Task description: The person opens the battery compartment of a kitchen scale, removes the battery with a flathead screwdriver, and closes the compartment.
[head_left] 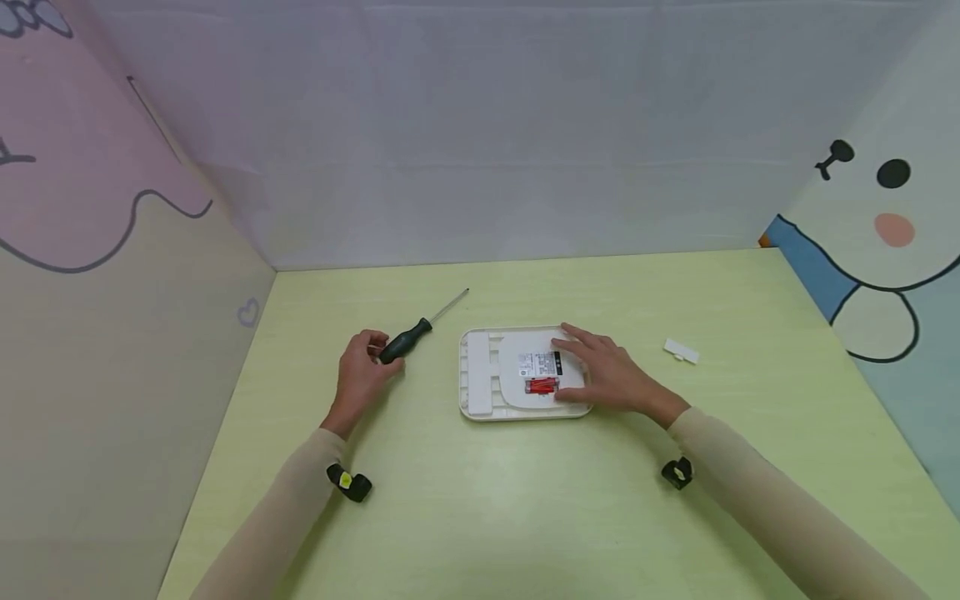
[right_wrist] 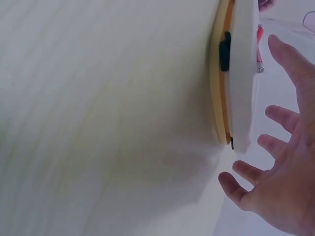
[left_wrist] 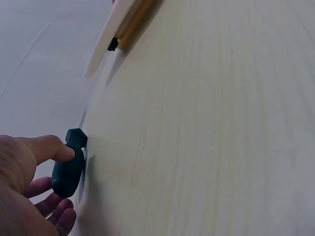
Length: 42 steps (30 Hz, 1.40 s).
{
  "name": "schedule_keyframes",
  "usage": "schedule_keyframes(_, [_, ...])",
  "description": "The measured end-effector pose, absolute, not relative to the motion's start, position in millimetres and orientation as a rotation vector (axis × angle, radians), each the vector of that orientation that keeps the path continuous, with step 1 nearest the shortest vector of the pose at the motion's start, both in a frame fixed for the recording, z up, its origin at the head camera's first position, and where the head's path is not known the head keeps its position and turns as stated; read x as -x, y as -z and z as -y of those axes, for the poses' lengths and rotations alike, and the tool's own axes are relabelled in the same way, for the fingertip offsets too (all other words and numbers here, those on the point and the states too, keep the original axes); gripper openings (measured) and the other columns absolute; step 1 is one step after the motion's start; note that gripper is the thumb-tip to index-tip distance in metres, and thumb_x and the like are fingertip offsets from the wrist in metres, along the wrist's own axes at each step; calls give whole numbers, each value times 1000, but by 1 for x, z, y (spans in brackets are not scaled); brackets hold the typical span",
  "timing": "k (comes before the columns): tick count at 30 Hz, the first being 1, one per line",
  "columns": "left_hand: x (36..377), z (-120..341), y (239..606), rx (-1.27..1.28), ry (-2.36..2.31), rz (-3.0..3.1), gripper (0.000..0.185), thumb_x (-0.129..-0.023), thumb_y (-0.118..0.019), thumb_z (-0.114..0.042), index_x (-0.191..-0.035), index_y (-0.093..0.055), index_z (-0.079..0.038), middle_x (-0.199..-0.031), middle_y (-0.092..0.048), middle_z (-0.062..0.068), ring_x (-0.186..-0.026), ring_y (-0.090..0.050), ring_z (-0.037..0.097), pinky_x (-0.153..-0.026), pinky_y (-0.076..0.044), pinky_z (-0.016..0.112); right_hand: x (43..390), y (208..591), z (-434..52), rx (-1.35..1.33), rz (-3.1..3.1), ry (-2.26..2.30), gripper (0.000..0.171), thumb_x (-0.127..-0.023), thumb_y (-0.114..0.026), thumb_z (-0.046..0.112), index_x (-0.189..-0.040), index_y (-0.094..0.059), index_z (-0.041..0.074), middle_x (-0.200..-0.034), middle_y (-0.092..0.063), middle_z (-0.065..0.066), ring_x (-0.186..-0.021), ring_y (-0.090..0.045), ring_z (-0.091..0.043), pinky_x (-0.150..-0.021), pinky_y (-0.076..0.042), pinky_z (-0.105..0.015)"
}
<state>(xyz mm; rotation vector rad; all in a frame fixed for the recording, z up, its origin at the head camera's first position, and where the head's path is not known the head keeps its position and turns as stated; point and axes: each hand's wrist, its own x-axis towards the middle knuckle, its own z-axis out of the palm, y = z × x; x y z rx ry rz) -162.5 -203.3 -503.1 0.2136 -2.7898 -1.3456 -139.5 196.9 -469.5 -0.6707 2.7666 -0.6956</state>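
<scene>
Item: screwdriver (head_left: 415, 335), on the table (head_left: 525, 500) at 9 o'clock of the white device (head_left: 480, 375). Left hand (head_left: 362, 372) curls round its black handle (ribbed, likely light, stiff, grippy; best taken mid-handle). Right hand (head_left: 611, 375) lies flat, fingers spread, on the device.

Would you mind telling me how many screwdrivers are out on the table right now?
1. The screwdriver lies on the table left of the white device, its dark handle gripped by the left hand. No others are visible.

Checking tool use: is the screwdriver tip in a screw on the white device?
No: the screwdriver lies on the table, beside the white device.
</scene>
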Motion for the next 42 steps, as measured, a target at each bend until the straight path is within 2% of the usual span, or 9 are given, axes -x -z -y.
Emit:
schedule_keyframes(7, [160, 201, 493, -81, 1198, 2733, 55, -86, -73, -32, -131, -53, -7, -141, -45, 14, -130, -35, 36, -102, -36, 51, 140, 462, -215, 650, -2801, 700, 82, -80, -74, 51, -148, -42, 18, -161, -26, -9, -144, -23, -41, -108, -22, -70])
schedule_keyframes(13, [161, 188, 485, 115, 1167, 2770, 62, -90, -68, -39, -142, -47, -13, -157, -33, 5, -145, -24, 31, -113, -26, 55, 138, 461, -232, 596, -2829, 717, 82, -81, -73, 52, -148, -42, 16, -159, -29, -11, -145, -21, -43, -110, -19, -70])
schedule_keyframes(18, [160, 168, 481, 234, 1154, 2823, 65, -90, -67, -39, -145, -44, -13, -158, -32, 5, -146, -25, 30, -116, -22, 56, 135, 463, -240, 589, -2859, 711, 81, -82, -73, 51, -147, -44, 13, -157, -32, -13, -144, -24, -43, -109, -21, -70])
schedule_keyframes(30, [155, 121, 490, 511, 1103, 2884, 53, -88, -71, -32, -135, -56, -13, -150, -46, 5, -141, -38, 27, -116, -29, 47, 121, 470, -248, 557, -2874, 789, 71, -82, -74, 47, -139, -53, 9, -145, -48, -14, -131, -41, -40, -103, -32, -63])
schedule_keyframes(42, [151, 112, 500, 564, 1064, 2946, 40, -88, -72, -32, -124, -64, -16, -150, -46, 1, -141, -36, 26, -117, -29, 45, 117, 472, -245, 586, -2916, 840, 64, -81, -77, 41, -133, -58, 8, -135, -54, -14, -122, -48, -36, -100, -37, -57])
